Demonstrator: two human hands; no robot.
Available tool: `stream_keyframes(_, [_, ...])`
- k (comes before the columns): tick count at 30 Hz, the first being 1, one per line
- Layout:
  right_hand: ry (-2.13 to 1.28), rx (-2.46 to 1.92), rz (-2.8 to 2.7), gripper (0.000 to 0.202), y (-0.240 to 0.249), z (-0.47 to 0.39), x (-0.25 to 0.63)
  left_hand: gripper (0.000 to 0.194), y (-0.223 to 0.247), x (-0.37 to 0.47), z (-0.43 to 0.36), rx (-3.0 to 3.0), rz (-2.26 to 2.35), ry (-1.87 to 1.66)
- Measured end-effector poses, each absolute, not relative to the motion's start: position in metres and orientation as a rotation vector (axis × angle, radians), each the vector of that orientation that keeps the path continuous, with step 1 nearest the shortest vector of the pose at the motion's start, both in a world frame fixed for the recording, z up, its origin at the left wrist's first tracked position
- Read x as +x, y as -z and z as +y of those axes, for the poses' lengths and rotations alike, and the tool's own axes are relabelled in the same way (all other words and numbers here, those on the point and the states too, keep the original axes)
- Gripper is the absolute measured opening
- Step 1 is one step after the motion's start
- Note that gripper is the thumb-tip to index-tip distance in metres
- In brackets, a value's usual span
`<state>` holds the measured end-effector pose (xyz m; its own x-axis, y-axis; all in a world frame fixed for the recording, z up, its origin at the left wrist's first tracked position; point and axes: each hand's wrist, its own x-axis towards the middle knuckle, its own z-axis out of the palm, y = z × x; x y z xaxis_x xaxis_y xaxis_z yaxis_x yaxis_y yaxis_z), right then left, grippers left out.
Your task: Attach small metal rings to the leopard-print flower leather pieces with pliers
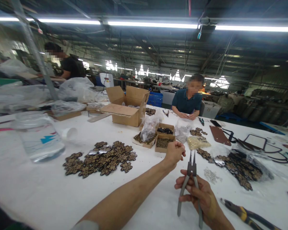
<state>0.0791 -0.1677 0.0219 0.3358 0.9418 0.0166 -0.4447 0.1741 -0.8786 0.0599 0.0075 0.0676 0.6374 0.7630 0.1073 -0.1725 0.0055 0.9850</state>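
My right hand [201, 195] holds long-nosed pliers [191, 169] by their grey handles, the two thin tips pointing up and slightly apart. Above and left of the pliers, my left hand [174, 154] is closed, fingers pressed together; what it holds, if anything, is too small to make out. Just beyond that hand are a small box of brass-coloured pieces [163, 142] and a bag of yellowish pieces [198, 142]. Small clear pieces [211, 175] lie right of the pliers. Brown patterned flower-shaped pieces [105, 158] are heaped on the left, with another heap [240, 167] on the right.
Yellow-and-black pliers [242, 213] lie at the lower right. A clear plastic jar [39, 137] stands at the left, and an open cardboard box [128, 111] further back. Across the white table [50, 198] a person [188, 100] leans on it; another person [70, 67] is at the far left.
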Motion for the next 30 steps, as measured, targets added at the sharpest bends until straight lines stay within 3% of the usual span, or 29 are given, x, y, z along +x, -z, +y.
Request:
stream_keyframes(8, [-1.294,-0.817,-0.586,0.075,-0.025,-0.171,0.077,0.012,-0.069,0.056,0.013,1.358,0.341,-0.752])
stream_keyframes(21, [-1.302,-0.805,-0.572,0.054,-0.025,-0.173,0.084,0.023,-0.063,0.059,0.011,1.295,0.291,-0.700])
stream_keyframes(30, [-1.169,-0.893,-0.605,0.057,-0.023,-0.170,0.087,0.024,-0.065,0.058,0.012,1.297,0.299,-0.683])
